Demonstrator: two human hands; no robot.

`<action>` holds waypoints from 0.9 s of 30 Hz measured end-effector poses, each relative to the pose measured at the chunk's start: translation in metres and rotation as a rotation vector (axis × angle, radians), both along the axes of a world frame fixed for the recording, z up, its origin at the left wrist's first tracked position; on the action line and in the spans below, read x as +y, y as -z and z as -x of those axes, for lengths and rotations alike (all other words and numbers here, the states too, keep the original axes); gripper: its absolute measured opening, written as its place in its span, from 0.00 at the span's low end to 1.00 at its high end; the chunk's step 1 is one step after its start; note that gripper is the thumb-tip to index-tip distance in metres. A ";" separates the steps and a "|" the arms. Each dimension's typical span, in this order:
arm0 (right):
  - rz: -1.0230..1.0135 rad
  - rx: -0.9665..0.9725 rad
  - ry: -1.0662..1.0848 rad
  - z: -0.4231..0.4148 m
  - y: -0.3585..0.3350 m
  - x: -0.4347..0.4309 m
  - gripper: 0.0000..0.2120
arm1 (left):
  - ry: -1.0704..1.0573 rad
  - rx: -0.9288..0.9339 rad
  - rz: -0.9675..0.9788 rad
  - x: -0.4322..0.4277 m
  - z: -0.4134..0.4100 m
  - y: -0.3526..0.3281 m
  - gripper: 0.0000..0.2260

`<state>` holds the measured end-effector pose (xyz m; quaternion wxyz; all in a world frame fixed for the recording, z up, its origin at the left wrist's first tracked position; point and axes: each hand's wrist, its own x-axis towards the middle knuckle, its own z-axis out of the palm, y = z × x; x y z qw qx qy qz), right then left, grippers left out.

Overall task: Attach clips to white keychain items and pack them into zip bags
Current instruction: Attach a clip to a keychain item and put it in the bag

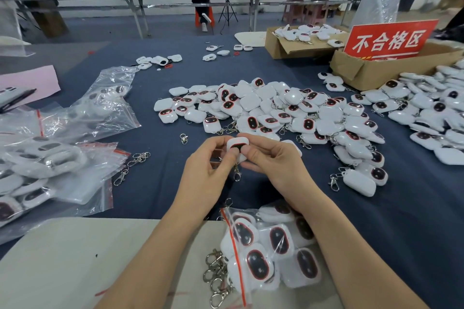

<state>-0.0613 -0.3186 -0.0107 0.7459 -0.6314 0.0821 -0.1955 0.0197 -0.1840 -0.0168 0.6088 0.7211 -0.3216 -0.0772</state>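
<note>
1 white keychain item (237, 144) pinched btwn l hand (204, 162) & r hand (272, 159) fingers | clip (236, 173) dangles below

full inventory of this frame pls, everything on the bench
held keychain item: one, white, dark window, between both hands, clip hanging below
keychain items: many, white, piled centre and right
filled zip bag: one, clear, red strip, near edge by right forearm
zip bags: several, clear, left; some hold items
loose clips: many, silver, beside filled bag and left of hands
cardboard boxes: two, brown, far right
sign: one, red, white characters, in nearer box
cloth: one, dark blue, over table
left hand: pinches held item
right hand: pinches held item
</note>
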 end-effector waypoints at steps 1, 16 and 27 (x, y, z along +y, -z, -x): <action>0.004 -0.002 -0.005 0.000 -0.001 0.001 0.16 | -0.007 0.002 -0.001 0.000 -0.001 0.000 0.07; -0.022 0.050 0.005 0.002 -0.003 0.000 0.14 | -0.003 0.056 0.002 -0.001 -0.004 0.002 0.08; -0.087 0.036 -0.014 0.002 0.001 -0.002 0.11 | 0.045 0.058 -0.049 -0.001 -0.001 0.000 0.13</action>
